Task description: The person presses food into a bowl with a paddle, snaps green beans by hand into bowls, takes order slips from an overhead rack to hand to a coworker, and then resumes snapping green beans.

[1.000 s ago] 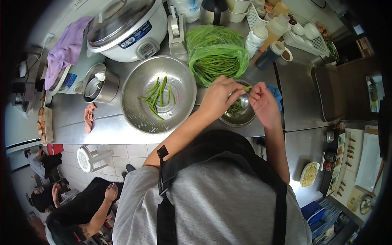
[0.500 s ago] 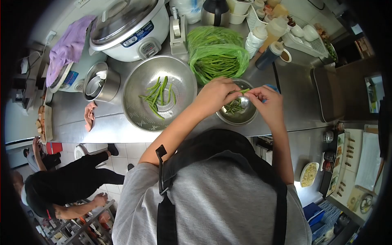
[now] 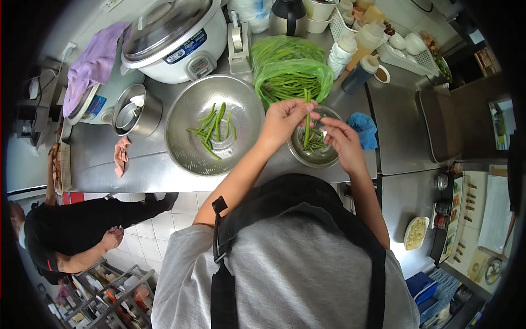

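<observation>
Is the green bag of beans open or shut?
Open: the green bag has its mouth spread wide, and the beans show inside.

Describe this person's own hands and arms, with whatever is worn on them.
The left hand and right hand are bare, with no gloves, and no watch or bracelet shows at either wrist. The forearms are uncovered. Plain grey sleeves show on the upper arms: left sleeve, right sleeve. A black strap runs beside the left one.
</observation>
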The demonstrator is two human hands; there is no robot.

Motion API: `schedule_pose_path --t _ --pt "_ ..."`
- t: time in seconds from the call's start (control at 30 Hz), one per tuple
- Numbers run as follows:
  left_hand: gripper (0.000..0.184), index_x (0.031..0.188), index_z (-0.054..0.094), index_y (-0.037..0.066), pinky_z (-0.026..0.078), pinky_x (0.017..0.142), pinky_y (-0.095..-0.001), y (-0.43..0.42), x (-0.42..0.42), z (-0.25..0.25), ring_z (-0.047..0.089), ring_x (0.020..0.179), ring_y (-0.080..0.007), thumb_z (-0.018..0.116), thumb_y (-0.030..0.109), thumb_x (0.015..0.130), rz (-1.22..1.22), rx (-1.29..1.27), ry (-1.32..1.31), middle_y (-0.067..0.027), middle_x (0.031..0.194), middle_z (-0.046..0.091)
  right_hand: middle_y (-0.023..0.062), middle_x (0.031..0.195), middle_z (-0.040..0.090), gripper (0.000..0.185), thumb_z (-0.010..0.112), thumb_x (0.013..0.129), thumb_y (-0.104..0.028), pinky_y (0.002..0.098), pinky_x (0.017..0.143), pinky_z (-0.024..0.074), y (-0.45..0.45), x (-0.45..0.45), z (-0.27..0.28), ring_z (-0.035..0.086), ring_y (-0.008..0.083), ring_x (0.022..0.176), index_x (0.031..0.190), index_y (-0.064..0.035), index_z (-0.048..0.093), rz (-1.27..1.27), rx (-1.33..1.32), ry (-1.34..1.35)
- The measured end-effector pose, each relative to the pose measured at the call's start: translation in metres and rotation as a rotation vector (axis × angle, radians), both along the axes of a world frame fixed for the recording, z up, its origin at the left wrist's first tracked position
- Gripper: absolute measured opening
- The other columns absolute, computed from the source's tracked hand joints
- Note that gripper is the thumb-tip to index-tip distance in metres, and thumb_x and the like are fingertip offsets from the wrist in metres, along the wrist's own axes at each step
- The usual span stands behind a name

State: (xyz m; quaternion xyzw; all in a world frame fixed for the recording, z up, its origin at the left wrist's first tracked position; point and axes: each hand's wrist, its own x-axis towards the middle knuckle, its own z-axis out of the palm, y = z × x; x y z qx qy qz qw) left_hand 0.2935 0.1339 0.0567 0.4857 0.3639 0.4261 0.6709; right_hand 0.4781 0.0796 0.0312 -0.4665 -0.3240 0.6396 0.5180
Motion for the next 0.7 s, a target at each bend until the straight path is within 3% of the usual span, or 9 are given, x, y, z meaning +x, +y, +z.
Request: schedule_pose_path --t 0.07,0.1,0.17,0.27,0.47,0.6,0.7 --pt "0.022 0.104 0.066 -0.003 0.049 0.065 -0.0189 0.004 0.003 -0.001 0.064 0.075 -0.0063 0.061 0.016 0.094 0.083 -0.003 -0.022 -0.0078 0.088 0.071 0.0021 0.084 0.055 0.028 0.056 0.095 -0.019 0.0226 0.066 0.0434 -0.007 0.000 0.000 0.049 0.0086 0.070 0.111 0.0040 0.062 0.208 -0.061 0.046" --pt "0.025 0.109 0.065 -0.001 0.050 0.072 -0.0219 0.006 0.001 -0.005 0.065 0.082 -0.0090 0.060 0.019 0.094 0.057 0.015 0.023 -0.0092 0.092 0.071 0.0015 0.081 0.054 0.029 0.055 0.095 -0.021 0.0225 0.064 0.0425 -0.009 -0.004 0.003 0.048 0.0083 0.068 0.109 0.0037 0.062 0.224 -0.097 0.039" --pt "0.023 0.106 0.065 -0.001 0.050 0.072 -0.0220 0.005 0.006 -0.012 0.065 0.083 -0.0103 0.060 0.018 0.094 0.098 0.014 -0.037 -0.0095 0.093 0.071 0.0003 0.076 0.053 0.032 0.052 0.097 -0.025 0.0224 0.061 0.0408 -0.013 -0.016 0.013 0.046 0.0077 0.064 0.107 0.0033 0.063 0.255 -0.169 0.027" --pt "0.019 0.098 0.066 0.001 0.050 0.075 -0.0241 0.003 0.010 -0.023 0.066 0.084 -0.0116 0.060 0.018 0.094 0.141 0.023 -0.099 -0.0102 0.094 0.071 -0.0027 0.067 0.046 0.032 0.052 0.098 -0.028 0.0232 0.056 0.0368 -0.013 -0.018 0.010 0.041 0.0071 0.058 0.098 0.0018 0.063 0.262 -0.067 -0.096" --pt "0.022 0.085 0.064 0.003 0.047 0.084 -0.0290 0.000 0.004 -0.017 0.061 0.083 -0.0102 0.059 0.023 0.095 0.117 -0.021 -0.115 -0.0111 0.095 0.071 -0.0022 0.062 0.039 0.035 0.048 0.100 -0.032 0.0224 0.053 0.0289 -0.012 0.001 0.001 0.033 0.0076 0.054 0.075 -0.0080 0.050 0.178 -0.099 0.291" --pt "0.027 0.083 0.065 0.004 0.046 0.084 -0.0286 -0.007 0.001 -0.016 0.058 0.079 -0.0085 0.059 0.027 0.095 0.119 -0.056 -0.076 -0.0102 0.093 0.071 -0.0027 0.062 0.037 0.038 0.046 0.101 -0.034 0.0235 0.054 0.0275 -0.011 -0.005 0.014 0.031 0.0075 0.054 0.072 -0.0096 0.047 0.151 0.003 0.281" --pt "0.029 0.088 0.065 0.004 0.045 0.087 -0.0278 -0.013 -0.004 -0.014 0.061 0.087 -0.0122 0.060 0.032 0.094 0.006 -0.255 -0.143 -0.0120 0.101 0.070 -0.0028 0.062 0.036 0.038 0.046 0.100 -0.035 0.0242 0.054 0.0274 -0.009 -0.010 0.022 0.031 0.0080 0.054 0.072 -0.0101 0.047 0.178 0.124 0.361"
